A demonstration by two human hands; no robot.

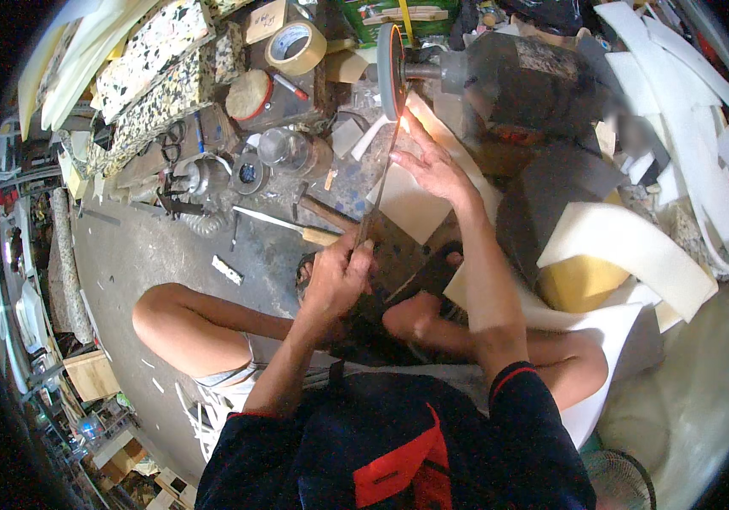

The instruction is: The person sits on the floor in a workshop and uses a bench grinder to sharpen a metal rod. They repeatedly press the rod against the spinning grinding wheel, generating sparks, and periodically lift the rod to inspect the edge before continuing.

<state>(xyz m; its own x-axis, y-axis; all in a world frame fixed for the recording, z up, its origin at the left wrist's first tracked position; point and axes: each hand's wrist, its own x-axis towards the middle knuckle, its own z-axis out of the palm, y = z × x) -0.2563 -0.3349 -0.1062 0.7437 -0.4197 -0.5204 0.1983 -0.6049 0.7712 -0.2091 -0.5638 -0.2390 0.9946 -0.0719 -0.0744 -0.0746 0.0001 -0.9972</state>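
Observation:
A long, narrow knife (376,202) slants up from my left hand (341,270), whose fingers are wrapped round its lower end and hide the handle. The far end of the blade meets the rim of a grey grinding wheel (388,72), with an orange glow at the contact. My right hand (437,167) lies along the blade's right side near the wheel, fingers stretched and thumb apart, touching the blade. The wheel sits on the shaft of a dark motor (530,81). Left of my left hand, another knife (275,223) with a wooden handle lies on the floor, beside a wooden hammer-like handle (329,212).
Beyond my hands stand a glass jar (290,151), a tape roll (296,47), scissors (172,140) and speckled foam blocks (156,59). White foam strips (628,246) are heaped at the right. A fan (619,480) is at the lower right; my bent legs flank my arms.

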